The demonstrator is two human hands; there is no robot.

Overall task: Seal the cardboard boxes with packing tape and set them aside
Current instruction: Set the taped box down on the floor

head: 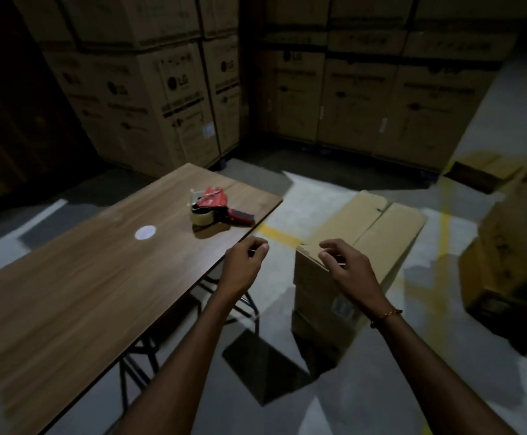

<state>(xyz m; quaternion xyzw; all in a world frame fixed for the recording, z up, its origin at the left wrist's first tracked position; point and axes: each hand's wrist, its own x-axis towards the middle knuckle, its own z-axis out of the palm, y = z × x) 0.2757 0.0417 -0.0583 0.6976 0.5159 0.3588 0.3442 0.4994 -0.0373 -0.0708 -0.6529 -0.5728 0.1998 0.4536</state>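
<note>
A brown cardboard box [378, 227] stands on the floor to the right of the wooden table [67, 293], its top flaps folded shut. My right hand [347, 268] hovers over the box's near top corner with fingers loosely curled, holding nothing. My left hand [243, 262] hangs in the air between the table edge and the box, fingers also loosely curled and empty. A red tape dispenser [213, 208] with a roll of clear tape lies on the table's far end, beyond my left hand.
Tall stacks of large printed cartons [149, 98] fill the back. More cardboard boxes [513, 255] sit on the concrete floor at the right. Yellow floor lines [444, 221] run past the box. A white round spot [145, 232] marks the tabletop.
</note>
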